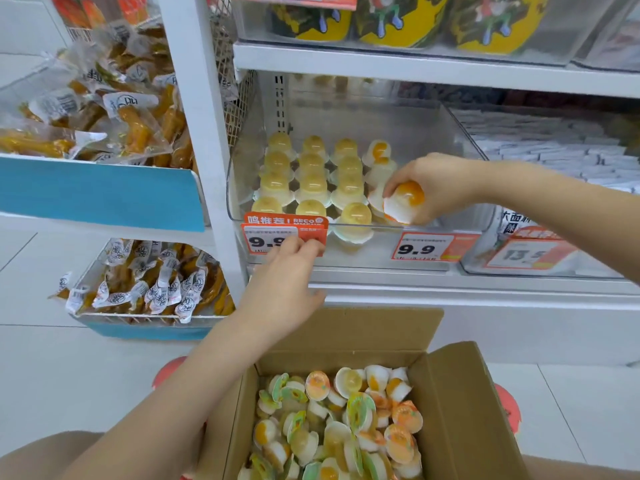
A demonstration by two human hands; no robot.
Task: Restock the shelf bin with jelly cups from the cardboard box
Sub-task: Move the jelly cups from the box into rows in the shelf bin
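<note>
1. Over the clear shelf bin (239,188), the right hand (440,188) has its grip clamped on an orange jelly cup (405,201).
2. The left hand (287,278) touches a price tag (277,237), fingers relaxed.
3. The cardboard box (460,410) below holds loose cups.

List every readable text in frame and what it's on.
"9.9": price tag on the shelf edge, right of centre.
"9.9", partly hidden by the left hand: orange tag on the clear bin.
"RECO…" and Chinese characters: same tag's header.
"13.5", blurred: far-right tag.
Snack packet labels: too small to read.
</note>
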